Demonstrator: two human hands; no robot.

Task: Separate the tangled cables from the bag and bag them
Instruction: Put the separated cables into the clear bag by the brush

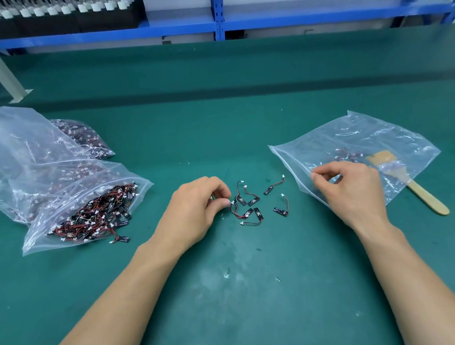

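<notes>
The loose cables (248, 205) lie in a small scatter on the green surface (233, 285), between the two hands. A few are still hooked together at the scatter's left side. Far more sit knotted in the full bag (83, 211) to the left, its mouth open toward the middle. A handful show through the small bag (358, 140) on the right.

The left hand (196, 207) is curled at the scatter's left edge, its grip pinched on what looks like one cable end. The right hand (347, 187) rests over the small bag near its left edge, thumb and forefinger closed on the film. Whether a cable is also between them cannot be told.

The step in hand appears to be freeing single cables and feeding them into the small bag. It would go best by pulling on the black tag rather than the thin wire, and lifting slowly so hooked neighbours fall away. The right hand should hold the bag's mouth well open. A wooden tool (421, 195) lies partly under that bag and may snag the film if the bag is dragged.
</notes>
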